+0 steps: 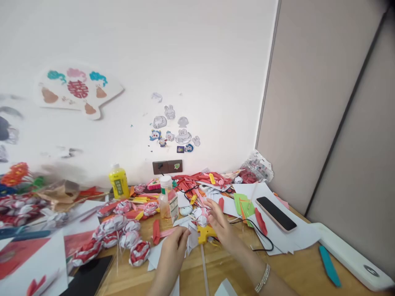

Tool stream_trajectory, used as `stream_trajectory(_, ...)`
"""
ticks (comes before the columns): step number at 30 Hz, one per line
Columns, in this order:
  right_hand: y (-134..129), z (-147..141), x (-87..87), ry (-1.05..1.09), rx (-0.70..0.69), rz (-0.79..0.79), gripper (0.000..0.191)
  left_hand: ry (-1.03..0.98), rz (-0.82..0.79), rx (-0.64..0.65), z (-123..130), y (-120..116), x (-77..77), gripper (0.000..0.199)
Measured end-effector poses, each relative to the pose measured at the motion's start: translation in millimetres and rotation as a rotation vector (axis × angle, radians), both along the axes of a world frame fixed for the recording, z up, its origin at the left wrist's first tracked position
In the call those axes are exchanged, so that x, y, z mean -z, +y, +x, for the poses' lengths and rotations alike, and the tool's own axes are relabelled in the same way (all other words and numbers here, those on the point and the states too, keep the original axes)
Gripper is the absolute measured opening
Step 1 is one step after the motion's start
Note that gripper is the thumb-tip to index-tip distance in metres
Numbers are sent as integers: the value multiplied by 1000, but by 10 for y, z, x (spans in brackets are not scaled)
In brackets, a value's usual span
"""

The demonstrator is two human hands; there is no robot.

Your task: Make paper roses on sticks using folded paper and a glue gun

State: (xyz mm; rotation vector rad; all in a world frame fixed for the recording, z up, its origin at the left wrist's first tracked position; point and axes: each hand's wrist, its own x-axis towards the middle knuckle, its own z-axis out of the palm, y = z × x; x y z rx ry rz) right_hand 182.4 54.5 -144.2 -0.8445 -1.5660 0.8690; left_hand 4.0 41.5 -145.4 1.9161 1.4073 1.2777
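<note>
Right grip (220, 224) open, left grip (174, 250) curled; yellow piece (204, 234) between, red strips (200, 179) behind.

My left hand (179, 243) is positioned above the worktop (237, 269), with thumb and index finger closed together beside white paper pieces. My right hand (218, 220) is open, fingers extended, next to a red-and-white twisted paper ball (201, 215) and above a yellow tool (206, 234). A bracelet (263, 278) encircles my right wrist. To the right, a phone (276, 213) lies on white sheets (298, 240), near green paper (244, 205). A yellow bottle (119, 182) stands upright near the wall. Further paper balls (119, 234) are grouped to the left.
</note>
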Motion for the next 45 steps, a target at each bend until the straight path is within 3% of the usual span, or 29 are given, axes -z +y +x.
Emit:
stream_trajectory(7, -222, 132, 153, -78, 46, -92, 43, 228, -33, 121, 149, -184, 99, 28)
stream_trajectory(14, -271, 88, 138, -88, 96, -110, 39, 423, 49, 97, 123, -292, 96, 33)
stream_trajectory(23, -322, 27, 204, -34, 192, -185, 43, 373, 121, 85, 187, -313, 153, 31)
stream_trajectory(39, -317, 32, 248, -28, 170, -206, 43, 436, 225, 93, 136, -294, 199, 35)
stream_trajectory(45, -310, 54, 173, -35, 114, -213, 42, 412, 271, 68, 120, -275, 220, 29)
